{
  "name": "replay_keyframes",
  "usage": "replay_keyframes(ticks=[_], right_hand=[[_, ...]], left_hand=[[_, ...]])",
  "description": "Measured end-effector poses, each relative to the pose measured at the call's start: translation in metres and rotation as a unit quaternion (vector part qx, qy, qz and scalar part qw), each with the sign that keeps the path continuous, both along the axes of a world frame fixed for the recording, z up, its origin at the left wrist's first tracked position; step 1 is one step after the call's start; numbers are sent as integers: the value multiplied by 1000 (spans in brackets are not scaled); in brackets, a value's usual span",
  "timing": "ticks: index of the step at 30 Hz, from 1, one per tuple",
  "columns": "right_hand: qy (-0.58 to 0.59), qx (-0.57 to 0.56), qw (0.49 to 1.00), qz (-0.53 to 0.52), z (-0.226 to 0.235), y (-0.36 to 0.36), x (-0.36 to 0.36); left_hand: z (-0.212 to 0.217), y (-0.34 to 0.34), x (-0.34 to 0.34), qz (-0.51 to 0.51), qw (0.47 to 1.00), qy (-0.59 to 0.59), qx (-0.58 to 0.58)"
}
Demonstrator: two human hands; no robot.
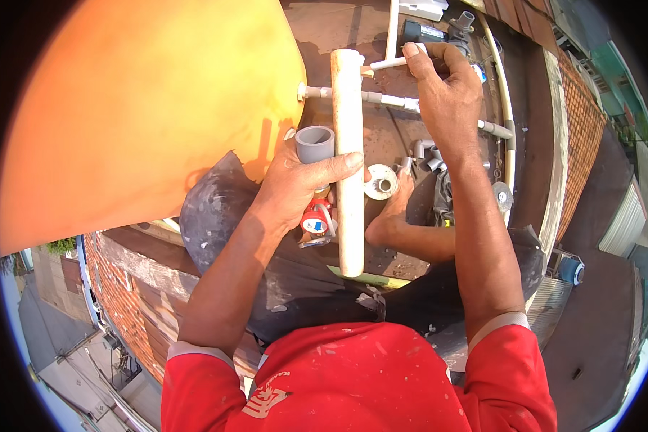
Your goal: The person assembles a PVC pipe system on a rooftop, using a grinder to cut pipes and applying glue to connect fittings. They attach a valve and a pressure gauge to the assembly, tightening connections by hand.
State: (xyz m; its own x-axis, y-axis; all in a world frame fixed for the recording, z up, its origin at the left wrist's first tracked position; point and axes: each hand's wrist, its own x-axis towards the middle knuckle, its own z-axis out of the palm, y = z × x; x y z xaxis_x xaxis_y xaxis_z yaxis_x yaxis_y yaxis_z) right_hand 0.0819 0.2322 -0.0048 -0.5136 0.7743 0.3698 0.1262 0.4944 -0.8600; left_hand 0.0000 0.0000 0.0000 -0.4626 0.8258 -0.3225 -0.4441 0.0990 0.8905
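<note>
My left hand (295, 183) grips a cream plastic pipe (349, 158) held upright, together with a grey pipe fitting (315, 143) and a small red and blue tube (315, 218). My right hand (446, 93) is raised near the pipe's top end and pinches a thin white stick (389, 63) whose tip touches the pipe's rim. A bare foot (389, 219) rests below the hands beside a white flange fitting (381, 181).
A big orange tank (144, 108) fills the upper left, with a white outlet pipe (392, 100) running right from it. Several grey elbow fittings (426, 155) lie on the brown roof slab. The slab's brick edge (122, 288) drops to a street far below.
</note>
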Motion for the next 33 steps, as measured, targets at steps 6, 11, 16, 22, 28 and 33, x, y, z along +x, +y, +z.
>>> replay_keyframes(ticks=[6,11,16,22,28,33], right_hand=[[24,63,998,7,63,-28,9],[81,-38,996,25,41,-20,0],[68,-213,975,17,1,-9,6],[-164,-90,982,-31,-56,12,34],[-353,65,930,77,-131,-5,73],[-430,94,888,134,-162,-22,83]], left_hand=[[-3,1,0,7,1000,8,-7],[6,4,3,11,999,7,43],[5,0,-1,28,991,-110,65],[18,-11,2,15,979,-179,94],[16,-32,13,100,965,-223,101],[10,-42,18,80,954,-272,99]])
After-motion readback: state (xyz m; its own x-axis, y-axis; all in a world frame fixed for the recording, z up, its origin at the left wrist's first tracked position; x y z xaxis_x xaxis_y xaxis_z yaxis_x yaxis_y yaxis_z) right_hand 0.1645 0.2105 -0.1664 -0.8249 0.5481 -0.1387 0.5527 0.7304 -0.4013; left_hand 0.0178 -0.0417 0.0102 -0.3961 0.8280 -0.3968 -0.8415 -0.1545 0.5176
